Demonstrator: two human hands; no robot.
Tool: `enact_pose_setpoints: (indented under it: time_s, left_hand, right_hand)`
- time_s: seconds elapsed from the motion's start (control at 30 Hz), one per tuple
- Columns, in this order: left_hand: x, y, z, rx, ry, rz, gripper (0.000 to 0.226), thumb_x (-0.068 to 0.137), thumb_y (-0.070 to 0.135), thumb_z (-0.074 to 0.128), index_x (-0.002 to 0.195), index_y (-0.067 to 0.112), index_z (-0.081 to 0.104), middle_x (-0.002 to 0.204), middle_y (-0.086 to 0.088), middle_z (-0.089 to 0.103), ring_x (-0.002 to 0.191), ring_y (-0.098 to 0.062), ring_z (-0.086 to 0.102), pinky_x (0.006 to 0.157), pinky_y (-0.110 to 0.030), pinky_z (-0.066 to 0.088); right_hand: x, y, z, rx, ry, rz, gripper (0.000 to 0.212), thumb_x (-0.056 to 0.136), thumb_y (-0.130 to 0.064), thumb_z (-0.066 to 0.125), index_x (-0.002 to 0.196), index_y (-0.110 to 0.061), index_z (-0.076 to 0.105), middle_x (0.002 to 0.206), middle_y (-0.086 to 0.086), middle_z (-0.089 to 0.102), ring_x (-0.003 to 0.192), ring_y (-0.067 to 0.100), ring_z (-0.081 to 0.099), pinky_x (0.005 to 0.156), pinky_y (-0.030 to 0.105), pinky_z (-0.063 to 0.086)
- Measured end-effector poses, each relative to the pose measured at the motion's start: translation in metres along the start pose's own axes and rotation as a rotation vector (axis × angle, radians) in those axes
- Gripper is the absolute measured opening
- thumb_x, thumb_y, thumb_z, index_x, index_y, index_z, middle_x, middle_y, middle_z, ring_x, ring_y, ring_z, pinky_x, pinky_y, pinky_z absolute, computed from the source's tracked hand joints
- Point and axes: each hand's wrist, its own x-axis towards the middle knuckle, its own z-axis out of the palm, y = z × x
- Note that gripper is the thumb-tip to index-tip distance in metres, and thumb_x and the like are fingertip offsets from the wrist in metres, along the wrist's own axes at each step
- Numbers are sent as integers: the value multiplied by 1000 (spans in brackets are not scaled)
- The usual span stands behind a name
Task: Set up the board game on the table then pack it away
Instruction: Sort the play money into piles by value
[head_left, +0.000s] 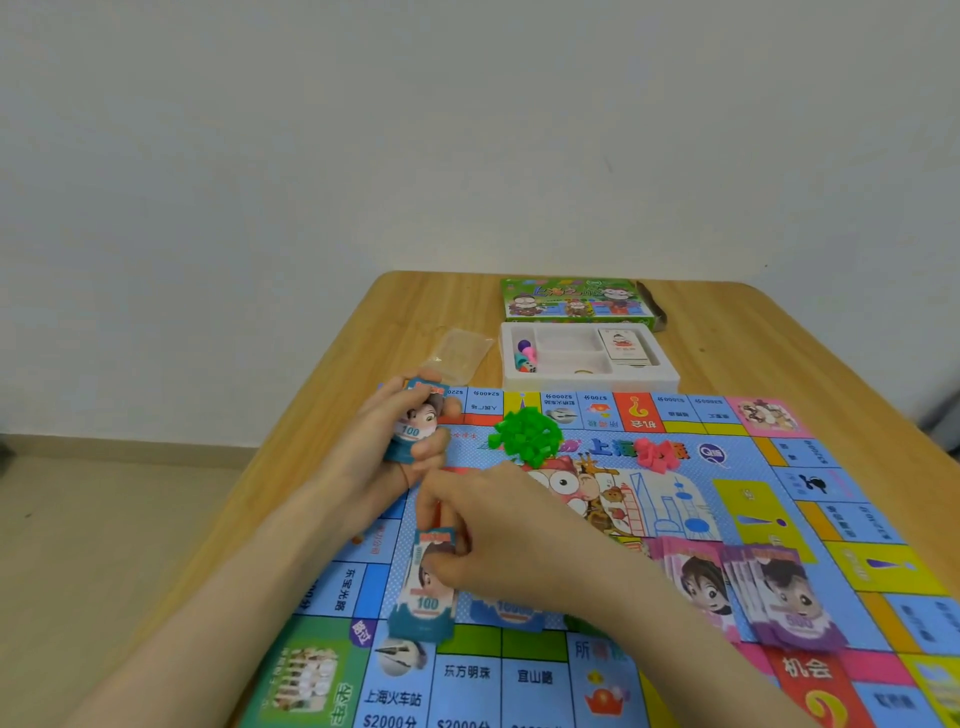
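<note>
The colourful game board (810, 467) lies unfolded on the wooden table (753, 332). My left hand (379, 441) grips a stack of blue 100 notes (418, 428) above the board's left edge. My right hand (498, 525) pinches the top of a blue 100 note (426, 587) on a pile at the board's near left. Pink notes (693, 582) and purple 500 notes (789, 603) lie fanned to the right. Green houses (527, 434) and pink pieces (657, 454) are heaped on the board's far middle.
A white tray (670, 376) beyond the board holds coloured pawns (525, 353) and a card deck (623, 345). The green box lid (576, 299) lies behind it. A clear plastic bag (460, 351) sits left of the tray. Floor lies beyond the table's left edge.
</note>
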Motion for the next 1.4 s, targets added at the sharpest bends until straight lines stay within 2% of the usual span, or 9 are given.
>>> enact_pose_setpoints:
  time_s: [0.13, 0.3, 0.53, 0.8, 0.93, 1.0, 1.1, 1.2, 1.4]
  left_hand:
    - [-1, 0, 1, -6, -2, -12, 13, 98, 12, 39, 95, 13, 51, 72, -9, 55, 37, -8, 34, 35, -16, 28]
    - [-1, 1, 1, -9, 14, -27, 12, 98, 17, 40, 100, 12, 51, 74, -9, 54, 37, -8, 36, 35, -16, 27]
    - [-1, 5, 2, -138, 10, -77, 22, 98, 21, 34, 89, 11, 52, 71, -7, 53, 35, -7, 32, 34, -17, 23]
    - [-1, 4, 2, -241, 35, -69, 25, 81, 15, 40, 101, 5, 51, 72, -10, 53, 43, -10, 36, 36, -18, 33]
    - [-2, 4, 3, -211, 38, -144, 23, 92, 11, 33, 106, 2, 49, 65, -8, 56, 47, -10, 43, 44, -19, 42]
    - [-2, 4, 4, -170, 26, -92, 23, 95, 4, 33, 109, 0, 51, 87, -15, 70, 55, -13, 58, 51, -23, 52]
    - [-2, 3, 7, -39, -17, -32, 28, 92, -1, 42, 118, -4, 53, 109, -16, 70, 79, -18, 71, 63, -28, 58]
    - [-4, 2, 9, 15, -40, -19, 20, 89, -4, 46, 106, -1, 57, 86, -9, 73, 75, -16, 71, 63, -24, 58]
    - [-7, 0, 9, 103, -73, -106, 35, 71, 1, 62, 106, -2, 59, 85, -12, 72, 75, -19, 72, 65, -24, 59]
  right_hand:
    - [-1, -1, 2, -156, 26, -28, 20, 83, -32, 60, 96, -18, 51, 65, -12, 40, 76, 15, 46, 71, 32, 27]
    - [-2, -1, 1, -173, 78, -27, 35, 78, -45, 66, 96, -21, 47, 93, -9, 43, 86, 11, 36, 74, 29, 22]
    - [-8, -6, -1, -107, -88, -53, 61, 70, -58, 72, 111, -21, 45, 105, -9, 41, 90, 7, 34, 79, 27, 24]
    - [-9, -7, 2, -149, -59, -106, 53, 75, -52, 70, 110, -20, 46, 104, -8, 42, 82, 4, 26, 74, 25, 18]
    - [-5, -6, -1, -52, 98, -80, 41, 79, -53, 65, 98, -19, 50, 93, -10, 47, 81, 8, 41, 76, 29, 32]
    - [-1, -4, -1, 34, 266, -43, 30, 84, -45, 63, 84, -17, 51, 80, -8, 51, 72, 11, 46, 69, 30, 39]
    - [4, 5, 0, 182, 514, 84, 22, 87, -32, 57, 73, -15, 52, 68, -4, 52, 63, 13, 46, 60, 38, 43]
    - [6, 12, 0, 271, 665, 193, 11, 88, -23, 56, 80, -16, 53, 71, -7, 51, 62, 9, 45, 59, 34, 42]
    - [5, 16, -5, 265, 760, 294, 17, 90, -22, 58, 104, -20, 49, 92, -10, 44, 70, 3, 41, 65, 23, 40]
